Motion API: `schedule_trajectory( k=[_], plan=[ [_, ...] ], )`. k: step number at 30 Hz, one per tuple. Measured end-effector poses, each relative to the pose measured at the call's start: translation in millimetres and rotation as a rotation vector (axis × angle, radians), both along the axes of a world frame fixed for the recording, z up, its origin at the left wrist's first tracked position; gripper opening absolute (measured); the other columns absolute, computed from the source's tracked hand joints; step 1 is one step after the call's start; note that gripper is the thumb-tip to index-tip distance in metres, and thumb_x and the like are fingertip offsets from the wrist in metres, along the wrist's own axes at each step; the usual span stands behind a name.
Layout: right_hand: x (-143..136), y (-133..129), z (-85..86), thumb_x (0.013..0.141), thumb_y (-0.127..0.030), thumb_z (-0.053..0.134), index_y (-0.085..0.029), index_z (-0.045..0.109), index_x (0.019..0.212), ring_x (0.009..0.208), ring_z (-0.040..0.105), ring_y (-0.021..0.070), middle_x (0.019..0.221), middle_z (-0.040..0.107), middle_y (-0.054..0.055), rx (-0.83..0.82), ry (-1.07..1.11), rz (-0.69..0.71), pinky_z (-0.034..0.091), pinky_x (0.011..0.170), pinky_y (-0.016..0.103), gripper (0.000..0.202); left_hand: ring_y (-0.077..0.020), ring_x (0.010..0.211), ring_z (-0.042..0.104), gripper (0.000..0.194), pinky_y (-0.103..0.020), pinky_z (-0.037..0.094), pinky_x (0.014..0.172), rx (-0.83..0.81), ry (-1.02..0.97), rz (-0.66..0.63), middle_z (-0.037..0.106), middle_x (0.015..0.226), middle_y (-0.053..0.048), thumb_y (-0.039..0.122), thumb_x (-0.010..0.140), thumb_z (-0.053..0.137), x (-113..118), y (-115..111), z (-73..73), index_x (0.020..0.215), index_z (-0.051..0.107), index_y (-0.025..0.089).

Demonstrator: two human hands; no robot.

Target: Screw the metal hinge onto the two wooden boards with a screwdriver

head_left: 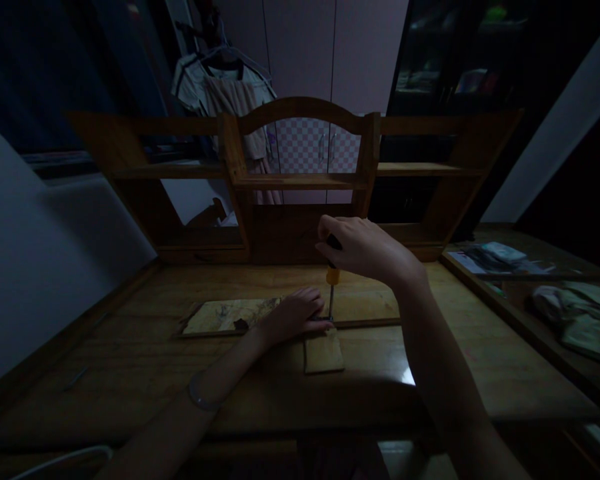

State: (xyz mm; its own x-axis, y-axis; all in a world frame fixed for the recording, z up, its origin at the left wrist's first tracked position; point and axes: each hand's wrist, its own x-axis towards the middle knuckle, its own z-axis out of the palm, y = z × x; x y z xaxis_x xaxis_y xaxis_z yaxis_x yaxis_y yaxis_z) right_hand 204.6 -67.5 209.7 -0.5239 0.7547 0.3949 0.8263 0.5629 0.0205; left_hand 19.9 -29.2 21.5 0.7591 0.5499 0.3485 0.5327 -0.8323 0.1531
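My right hand is closed around the handle of a screwdriver with a black and yellow grip. Its shaft points straight down, and the tip meets a small dark metal piece. Beside that tip, my left hand lies low over a long wooden board, thumb and fingers around the metal piece, which they partly hide. A short wooden piece extends from the long board toward me. At its left, the board has a pale, stained surface with a dark patch.
The boards rest on a wooden desk with a raised shelf unit along its back. Papers and a plastic packet lie at the right, near crumpled cloth. Clothes hang behind the desk.
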Motion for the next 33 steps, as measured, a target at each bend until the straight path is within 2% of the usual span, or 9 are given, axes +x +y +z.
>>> schedule_trajectory(
  k=[5,11,14,17,21,25,28,33],
  plan=[
    [-3.2,-3.6,0.1,0.097,-0.042,0.048,-0.020,0.056,0.097,0.087,0.067,0.0248,0.093,0.071,0.008,0.035,-0.041,-0.093,0.034,0.067,0.032,0.023,-0.0182,0.084,0.054,0.044,-0.028,0.039,0.069,0.002,0.004,-0.008,0.054,0.090,-0.003,0.060,0.091,0.058,0.2,0.8,-0.6,0.076,0.049,0.019],
    [-0.1,-5.2,3.3,0.089,-0.032,0.050,-0.019,0.058,0.100,0.091,0.067,0.0237,0.100,0.072,0.009,-0.049,0.000,-0.034,0.038,0.071,0.031,0.019,-0.0181,0.084,0.054,0.044,-0.028,0.039,0.068,0.002,0.005,-0.014,0.054,0.090,-0.003,0.059,0.091,0.058,-0.6,1.2,-1.0,0.076,0.050,0.019],
    [1.6,-4.1,2.2,0.091,-0.029,0.047,-0.019,0.058,0.102,0.087,0.067,0.0227,0.093,0.071,0.008,-0.053,0.010,-0.039,0.038,0.071,0.030,0.018,-0.0182,0.085,0.054,0.043,-0.028,0.040,0.069,0.018,0.017,-0.009,0.055,0.092,-0.004,0.059,0.092,0.058,-0.3,0.9,-0.4,0.078,0.052,0.018],
    [1.8,-5.1,1.0,0.094,-0.035,0.046,-0.019,0.057,0.101,0.084,0.067,0.0243,0.088,0.070,0.009,-0.026,-0.006,-0.072,0.036,0.069,0.031,0.021,-0.0185,0.085,0.055,0.044,-0.029,0.040,0.069,0.035,0.037,0.001,0.055,0.091,-0.004,0.059,0.091,0.059,0.4,0.6,1.0,0.077,0.052,0.018],
    [0.8,-7.6,1.8,0.093,-0.044,0.047,-0.019,0.055,0.102,0.082,0.067,0.0268,0.089,0.070,0.010,-0.012,-0.035,-0.112,0.034,0.066,0.032,0.028,-0.0182,0.084,0.054,0.044,-0.028,0.039,0.067,0.026,0.050,-0.011,0.055,0.091,-0.004,0.058,0.092,0.058,0.7,0.1,3.5,0.077,0.052,0.018],
    [-0.1,-6.3,2.8,0.090,-0.039,0.048,-0.018,0.053,0.096,0.090,0.067,0.0273,0.097,0.070,0.012,-0.031,-0.015,-0.070,0.037,0.071,0.033,0.023,-0.0188,0.085,0.054,0.045,-0.029,0.040,0.069,0.025,0.036,-0.020,0.055,0.090,-0.004,0.060,0.092,0.057,-0.1,0.6,2.2,0.076,0.051,0.018],
    [-0.7,-4.5,1.6,0.092,-0.035,0.047,-0.018,0.053,0.097,0.090,0.068,0.0266,0.095,0.070,0.011,-0.036,-0.015,-0.045,0.038,0.072,0.032,0.019,-0.0186,0.085,0.054,0.044,-0.029,0.041,0.070,0.034,0.024,-0.017,0.055,0.091,-0.004,0.060,0.091,0.058,-0.2,1.8,-0.9,0.078,0.052,0.018],
    [-1.1,-6.9,0.9,0.097,-0.042,0.041,-0.016,0.055,0.109,0.085,0.070,0.0309,0.093,0.072,0.014,0.011,-0.073,-0.172,0.037,0.066,0.034,0.031,-0.0183,0.083,0.054,0.044,-0.029,0.039,0.069,0.064,0.051,-0.007,0.055,0.090,-0.004,0.059,0.090,0.060,0.7,3.1,-2.6,0.077,0.053,0.018]
  ],
)
